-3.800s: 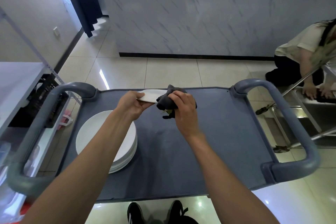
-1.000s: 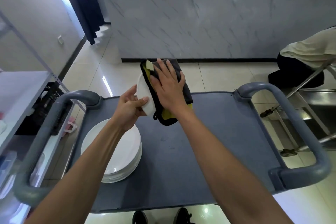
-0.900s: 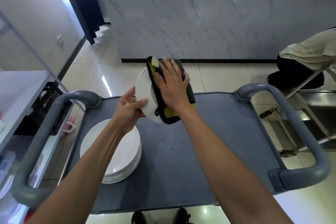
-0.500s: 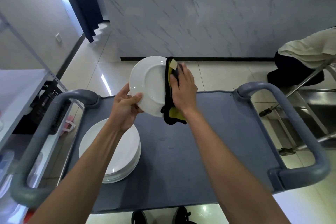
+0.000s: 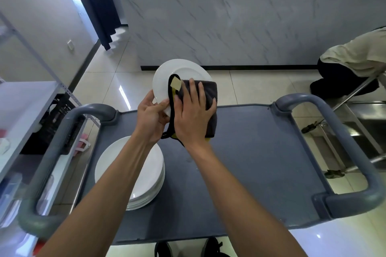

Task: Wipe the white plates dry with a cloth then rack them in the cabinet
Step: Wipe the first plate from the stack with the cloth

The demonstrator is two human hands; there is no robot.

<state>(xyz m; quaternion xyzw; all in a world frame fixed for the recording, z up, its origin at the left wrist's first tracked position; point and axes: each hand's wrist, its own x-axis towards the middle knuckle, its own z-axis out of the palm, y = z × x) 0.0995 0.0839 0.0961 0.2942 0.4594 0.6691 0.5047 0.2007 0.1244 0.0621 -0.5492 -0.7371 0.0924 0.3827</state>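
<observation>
Above the cart, my left hand pinches the white plate at its lower rim, while my right hand presses the dark cloth flat-fingered against its face.

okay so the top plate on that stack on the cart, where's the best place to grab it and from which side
Probably the top plate's left rim, coming from the cart's left. It lies flat on the stack, so only the thin edge offers purchase: slip fingertips under the overhanging rim, thumb on top. The left forearm hides its right side.
</observation>
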